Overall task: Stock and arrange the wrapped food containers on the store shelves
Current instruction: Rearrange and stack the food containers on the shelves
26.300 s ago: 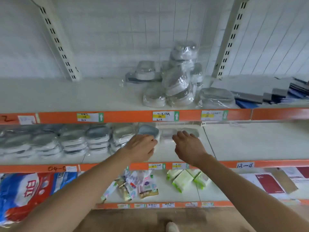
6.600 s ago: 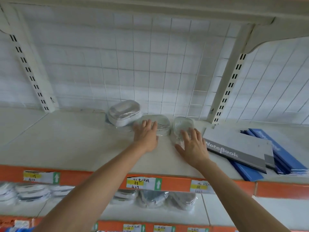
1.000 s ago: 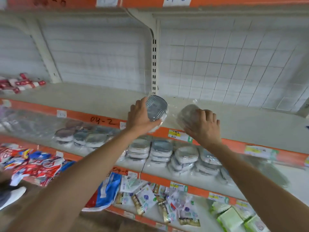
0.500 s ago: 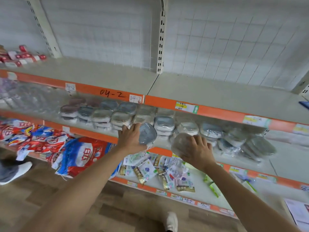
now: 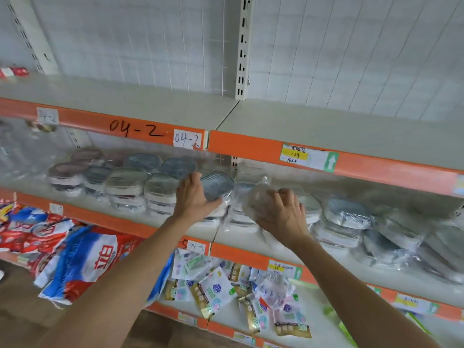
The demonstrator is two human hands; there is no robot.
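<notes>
My left hand [image 5: 194, 197] grips a plastic-wrapped container with a grey-blue ribbed lid [image 5: 218, 185], tilted on edge over the middle shelf [image 5: 175, 222]. My right hand [image 5: 281, 213] grips a second wrapped container [image 5: 258, 200], its clear film bulging round my fingers. Both are held just in front of the rows of stacked wrapped containers [image 5: 125, 189] that fill this shelf from left to right. More wrapped containers [image 5: 351, 222] lie less tidily to the right.
The upper shelf [image 5: 326, 124] with orange edge marked 04-2 is bare here. Below, small snack packets [image 5: 226, 292] lie loose, and large red and blue bags [image 5: 75, 254] sit at lower left. A white slotted upright [image 5: 242, 46] divides the bays. Wooden floor shows beneath.
Both hands carried their containers down from the upper shelf's edge to the middle shelf, and they now sit in among the stacked rows. My view has moved closer.
</notes>
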